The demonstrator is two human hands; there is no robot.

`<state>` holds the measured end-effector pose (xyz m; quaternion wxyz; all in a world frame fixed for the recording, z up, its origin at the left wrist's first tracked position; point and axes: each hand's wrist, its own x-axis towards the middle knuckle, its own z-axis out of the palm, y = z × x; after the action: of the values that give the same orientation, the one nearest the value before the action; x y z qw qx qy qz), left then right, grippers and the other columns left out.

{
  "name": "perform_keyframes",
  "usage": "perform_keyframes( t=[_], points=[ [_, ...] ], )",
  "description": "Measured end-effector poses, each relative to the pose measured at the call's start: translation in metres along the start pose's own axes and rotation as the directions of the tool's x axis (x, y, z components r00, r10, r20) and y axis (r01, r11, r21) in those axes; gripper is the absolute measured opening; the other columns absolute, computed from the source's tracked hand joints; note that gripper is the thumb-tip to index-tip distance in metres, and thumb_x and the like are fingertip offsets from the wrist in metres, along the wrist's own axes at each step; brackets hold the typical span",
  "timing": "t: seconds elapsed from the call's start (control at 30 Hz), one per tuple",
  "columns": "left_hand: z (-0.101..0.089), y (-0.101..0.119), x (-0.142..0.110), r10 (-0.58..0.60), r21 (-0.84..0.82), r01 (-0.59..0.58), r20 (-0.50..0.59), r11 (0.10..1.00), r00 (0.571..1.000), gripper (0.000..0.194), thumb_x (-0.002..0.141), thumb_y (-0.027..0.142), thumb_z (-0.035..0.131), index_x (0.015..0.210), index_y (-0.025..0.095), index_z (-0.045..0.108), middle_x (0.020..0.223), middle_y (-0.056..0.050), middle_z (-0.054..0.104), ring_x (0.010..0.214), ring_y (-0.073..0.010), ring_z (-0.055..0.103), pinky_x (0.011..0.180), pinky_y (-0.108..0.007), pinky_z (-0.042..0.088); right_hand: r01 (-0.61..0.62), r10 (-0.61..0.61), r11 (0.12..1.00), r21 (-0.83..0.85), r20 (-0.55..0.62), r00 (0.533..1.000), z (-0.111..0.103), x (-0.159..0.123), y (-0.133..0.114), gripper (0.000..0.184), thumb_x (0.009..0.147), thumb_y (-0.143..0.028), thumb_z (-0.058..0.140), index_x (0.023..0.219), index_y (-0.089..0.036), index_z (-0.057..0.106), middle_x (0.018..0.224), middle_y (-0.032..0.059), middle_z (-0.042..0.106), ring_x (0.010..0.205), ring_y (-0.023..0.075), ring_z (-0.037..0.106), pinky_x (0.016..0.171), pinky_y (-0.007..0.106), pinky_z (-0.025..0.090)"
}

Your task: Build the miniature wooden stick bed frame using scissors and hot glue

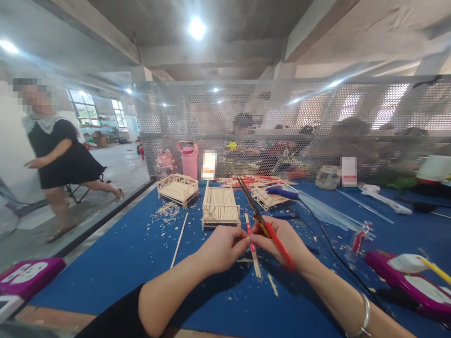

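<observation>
My left hand is closed in a pinch on a thin wooden stick with a red-wrapped upper part, just above the blue table mat. My right hand is wrapped round red-handled scissors, whose dark blades point up and away to the left. Both hands meet over the mat's middle, fingertips almost touching. Straight ahead of them stands a small slatted stick bed model.
A second stick model and a third stand farther back, with loose sticks and shavings about. A glue gun with black cord lies right. Purple boxes sit at the edges. A mesh screen backs the table; a person walks left.
</observation>
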<state>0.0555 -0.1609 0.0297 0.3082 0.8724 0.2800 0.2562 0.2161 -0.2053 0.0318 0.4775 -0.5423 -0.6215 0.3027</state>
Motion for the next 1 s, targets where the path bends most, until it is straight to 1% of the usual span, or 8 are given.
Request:
perform_keyframes(
  t=[0.23,0.33,0.43,0.57,0.67,0.77,0.87,1.0],
  points=[
    [0.000,0.003,0.003,-0.049,-0.051,0.045,-0.076,0.998,0.996,0.029,0.081,0.035,0.049,0.063,0.014,0.059,0.055,0.002,0.048,0.053,-0.0098,0.039,0.050,-0.022,0.029,0.008,-0.008,1.000,0.027,-0.028,1.000,-0.003,-0.002,-0.003,0.026,0.057,-0.033,0.072,0.064,-0.017,0.052,0.056,-0.0044,0.054,0.053,0.0098,0.047,0.054,0.023,0.040],
    [0.004,0.003,0.004,-0.159,-0.228,0.139,-0.068,0.964,0.985,0.027,0.078,0.038,0.054,0.064,0.014,0.058,0.057,0.001,0.052,0.053,-0.0103,0.043,0.050,-0.022,0.034,-0.014,0.018,0.996,0.088,-0.041,0.999,-0.002,-0.001,-0.005,0.029,0.052,-0.032,0.075,0.061,-0.018,0.052,0.057,-0.0043,0.056,0.053,0.0099,0.048,0.055,0.023,0.041],
    [0.010,0.007,0.005,-0.308,-0.535,0.240,-0.040,0.810,0.951,0.030,0.070,0.044,0.063,0.068,0.015,0.059,0.061,0.000,0.057,0.057,-0.0113,0.050,0.053,-0.023,0.041,-0.045,0.080,0.970,0.240,-0.137,0.987,0.003,0.000,-0.005,0.030,0.048,-0.030,0.077,0.060,-0.018,0.053,0.057,-0.0041,0.058,0.054,0.0102,0.050,0.056,0.024,0.042],
    [0.017,0.014,0.006,-0.389,-0.820,0.171,-0.067,0.546,0.919,0.042,0.054,0.048,0.077,0.079,0.016,0.067,0.077,-0.003,0.066,0.075,-0.0143,0.058,0.060,-0.022,0.045,-0.046,0.240,0.777,0.628,-0.228,0.943,0.017,0.002,-0.005,0.037,0.040,-0.031,0.081,0.060,-0.017,0.052,0.053,-0.0051,0.055,0.050,0.0100,0.051,0.052,0.024,0.043],
    [0.022,0.014,0.006,-0.351,-0.867,0.112,-0.076,0.485,0.933,0.045,0.052,0.048,0.079,0.082,0.016,0.072,0.087,-0.006,0.069,0.079,-0.0151,0.058,0.062,-0.021,0.043,-0.067,0.321,0.618,0.783,-0.174,0.931,0.027,0.002,-0.008,0.042,0.034,-0.026,0.085,0.058,-0.017,0.052,0.052,-0.0051,0.056,0.049,0.0100,0.053,0.049,0.023,0.044],
    [0.026,0.010,0.006,-0.378,-0.884,0.079,-0.114,0.460,0.919,0.045,0.052,0.047,0.080,0.084,0.017,0.072,0.084,-0.005,0.069,0.073,-0.0122,0.055,0.057,-0.019,0.039,-0.068,0.346,0.548,0.833,-0.153,0.926,0.031,0.000,-0.011,0.043,0.030,-0.023,0.086,0.056,-0.016,0.052,0.050,-0.0053,0.056,0.048,0.0089,0.053,0.049,0.021,0.045],
    [0.027,0.007,0.007,-0.390,-0.890,0.072,-0.124,0.451,0.912,0.041,0.053,0.045,0.080,0.081,0.016,0.072,0.078,-0.003,0.067,0.067,-0.0089,0.050,0.054,-0.018,0.035,-0.066,0.342,0.547,0.834,-0.151,0.927,0.031,-0.002,-0.012,0.044,0.029,-0.024,0.087,0.057,-0.016,0.053,0.050,-0.0053,0.057,0.049,0.0084,0.054,0.051,0.021,0.046],
    [0.018,0.010,0.009,-0.390,-0.877,0.104,-0.100,0.469,0.916,0.038,0.050,0.045,0.080,0.070,0.015,0.067,0.071,0.000,0.062,0.066,-0.0095,0.051,0.058,-0.020,0.038,-0.073,0.299,0.658,0.749,-0.172,0.939,0.027,-0.003,-0.008,0.045,0.032,-0.028,0.086,0.062,-0.016,0.054,0.052,-0.0050,0.059,0.048,0.0085,0.053,0.051,0.022,0.046]
  ],
)
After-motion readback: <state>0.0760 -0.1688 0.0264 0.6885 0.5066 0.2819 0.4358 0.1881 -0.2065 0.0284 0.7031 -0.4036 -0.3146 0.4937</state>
